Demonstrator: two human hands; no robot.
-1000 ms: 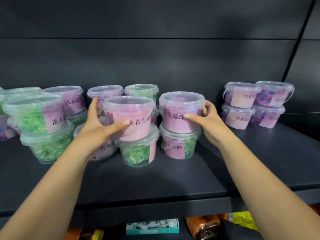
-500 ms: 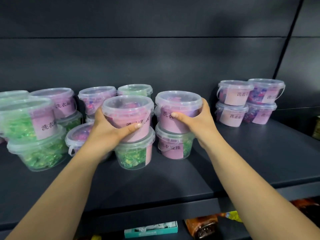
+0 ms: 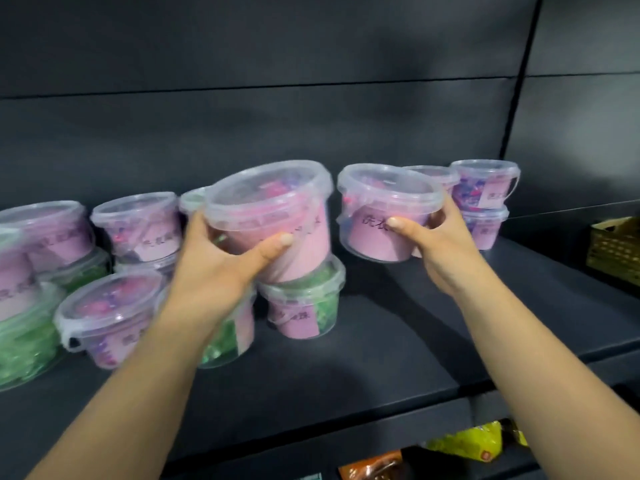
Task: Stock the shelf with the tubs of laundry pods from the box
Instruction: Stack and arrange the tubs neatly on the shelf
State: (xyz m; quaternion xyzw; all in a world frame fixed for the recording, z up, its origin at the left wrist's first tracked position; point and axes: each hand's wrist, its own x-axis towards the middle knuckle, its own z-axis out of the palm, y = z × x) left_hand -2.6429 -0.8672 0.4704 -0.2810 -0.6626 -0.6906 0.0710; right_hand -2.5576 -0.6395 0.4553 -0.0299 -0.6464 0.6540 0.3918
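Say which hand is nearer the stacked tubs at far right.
Right. The right hand, holding a pink tub, is just beside the stack; the left hand holds another tub farther left.

View: one wide-angle camera worn on the head.
Facing: forward and slightly down at the shelf (image 3: 398,341), along both forearms.
Nearness: close; the left hand (image 3: 214,271) gripping the left tub (image 3: 273,209) and the right hand (image 3: 446,251) gripping the right tub (image 3: 384,199) sit mid-frame.
Tilt: the shelf edge climbs toward the right hand's side.

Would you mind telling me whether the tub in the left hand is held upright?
No, the left hand grips its pink tub at a clear tilt.
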